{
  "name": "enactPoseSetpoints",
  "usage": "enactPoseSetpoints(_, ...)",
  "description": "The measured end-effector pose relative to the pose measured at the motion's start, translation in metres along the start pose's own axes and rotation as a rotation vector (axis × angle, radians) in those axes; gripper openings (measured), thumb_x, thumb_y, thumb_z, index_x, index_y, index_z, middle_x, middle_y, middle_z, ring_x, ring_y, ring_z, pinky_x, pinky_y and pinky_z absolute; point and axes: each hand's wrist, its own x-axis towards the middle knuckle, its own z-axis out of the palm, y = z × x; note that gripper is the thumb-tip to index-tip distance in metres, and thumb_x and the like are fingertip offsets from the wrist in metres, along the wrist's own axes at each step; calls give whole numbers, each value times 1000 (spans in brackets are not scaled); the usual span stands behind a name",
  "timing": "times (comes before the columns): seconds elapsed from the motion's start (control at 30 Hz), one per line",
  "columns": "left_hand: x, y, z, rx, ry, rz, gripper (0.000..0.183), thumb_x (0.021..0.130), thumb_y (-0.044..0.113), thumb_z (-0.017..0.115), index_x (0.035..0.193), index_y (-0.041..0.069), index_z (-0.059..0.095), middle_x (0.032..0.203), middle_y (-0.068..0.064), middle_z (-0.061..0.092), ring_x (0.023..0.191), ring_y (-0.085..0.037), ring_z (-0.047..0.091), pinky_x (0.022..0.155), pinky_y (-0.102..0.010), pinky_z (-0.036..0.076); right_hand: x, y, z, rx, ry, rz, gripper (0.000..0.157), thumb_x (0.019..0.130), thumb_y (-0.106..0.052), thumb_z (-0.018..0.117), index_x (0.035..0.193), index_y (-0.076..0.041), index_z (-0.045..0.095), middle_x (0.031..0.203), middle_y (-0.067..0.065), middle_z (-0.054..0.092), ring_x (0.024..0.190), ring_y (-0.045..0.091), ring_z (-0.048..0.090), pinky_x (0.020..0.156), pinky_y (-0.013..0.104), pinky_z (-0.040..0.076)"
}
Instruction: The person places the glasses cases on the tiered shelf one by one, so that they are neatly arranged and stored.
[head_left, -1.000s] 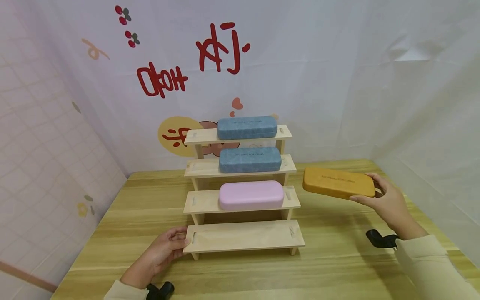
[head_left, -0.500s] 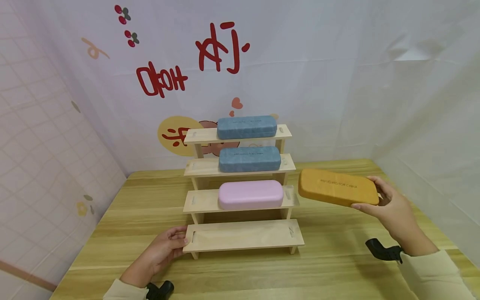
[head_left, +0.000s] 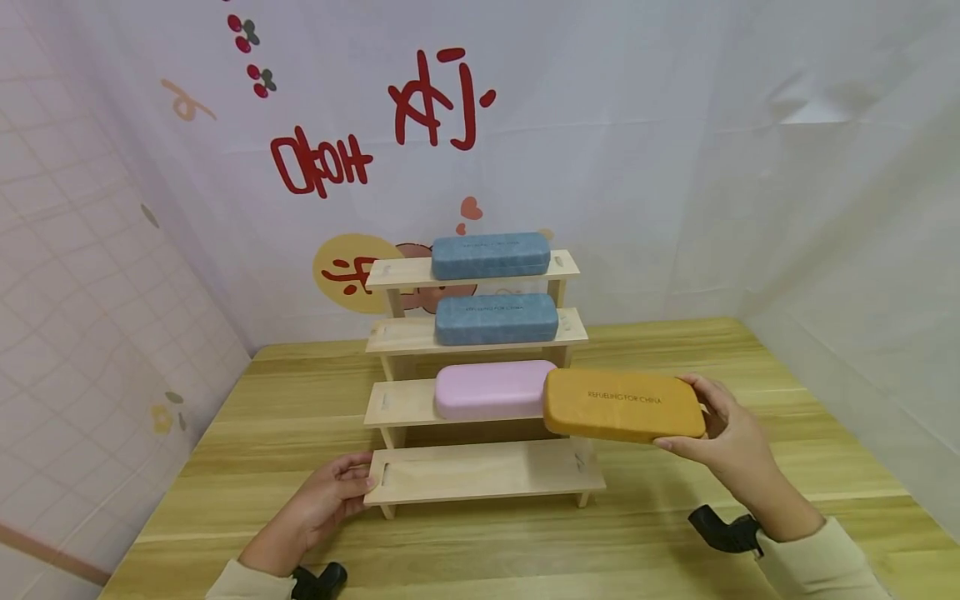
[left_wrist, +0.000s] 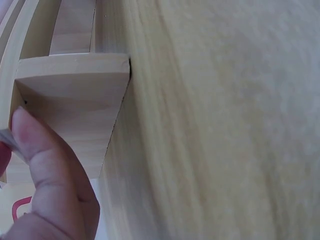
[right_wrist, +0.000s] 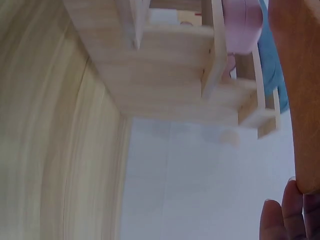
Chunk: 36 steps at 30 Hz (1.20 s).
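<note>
My right hand (head_left: 738, 437) grips an orange glasses case (head_left: 622, 406), lettered "REFUELING FOR CHINA", by its right end. The case is held in the air, its left end overlapping the right end of the third tier and a corner of the pink case (head_left: 491, 389) in the head view. My left hand (head_left: 330, 504) pinches the left end of the bottom tier of a wooden stepped rack (head_left: 487, 471); in the left wrist view the thumb (left_wrist: 32, 132) lies at the board's edge. In the right wrist view the orange case (right_wrist: 300, 90) fills the right side, with fingertips below it.
Two blue cases stand on the rack: one on the top tier (head_left: 491, 256), one on the second (head_left: 497, 320). The rack stands on a wood-grain table (head_left: 285, 417). A white printed cloth (head_left: 637, 167) hangs behind, with a side cloth (head_left: 90, 250) at left.
My right hand has carried the orange case leftward and slightly down, from beside the rack to its right edge. The left hand stays on the bottom tier.
</note>
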Motion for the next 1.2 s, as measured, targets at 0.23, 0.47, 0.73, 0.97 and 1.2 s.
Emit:
enactPoseSetpoints(0.23, 0, -1, 0, -2, 2, -2, 65, 93, 4, 58, 142, -17, 21, 102, -2, 60, 85, -11, 62, 72, -26, 50, -2, -2, 26, -96, -13, -22, 73, 72, 11, 78, 135, 3, 41, 124, -1, 46, 102, 4, 56, 76, 17, 52)
enactPoseSetpoints(0.47, 0, -1, 0, -7, 2, 1, 66, 93, 4, 59, 142, -17, 21, 102, -2, 60, 85, -11, 62, 72, -26, 51, -5, -1, 50, -140, -28, -20, 75, 69, 3, 83, 134, 2, 46, 122, -5, 51, 100, 4, 57, 77, 18, 51)
enactPoseSetpoints(0.73, 0, 0, 0, -10, 3, -2, 65, 93, 4, 59, 142, -17, 22, 101, -2, 60, 85, -11, 62, 72, -26, 50, -6, 4, 73, -147, -17, -13, 76, 67, -3, 87, 133, 2, 49, 124, 7, 51, 109, 0, 51, 88, 12, 44)
enactPoseSetpoints(0.97, 0, 0, 0, 1, 8, -3, 65, 93, 4, 58, 142, -17, 21, 102, -2, 60, 84, -10, 61, 71, -26, 50, -7, 9, 88, -152, -17, 18, 77, 65, -10, 90, 131, 0, 52, 128, 10, 51, 111, 0, 48, 91, 12, 43)
enactPoseSetpoints(1.2, -1, 0, 0, -7, 14, 1, 63, 93, 3, 58, 141, -17, 23, 100, -1, 60, 82, -10, 61, 70, -25, 50, -6, 15, 100, -151, -33, 82, 78, 64, -15, 91, 132, -8, 54, 130, 8, 50, 113, 3, 47, 93, 20, 45)
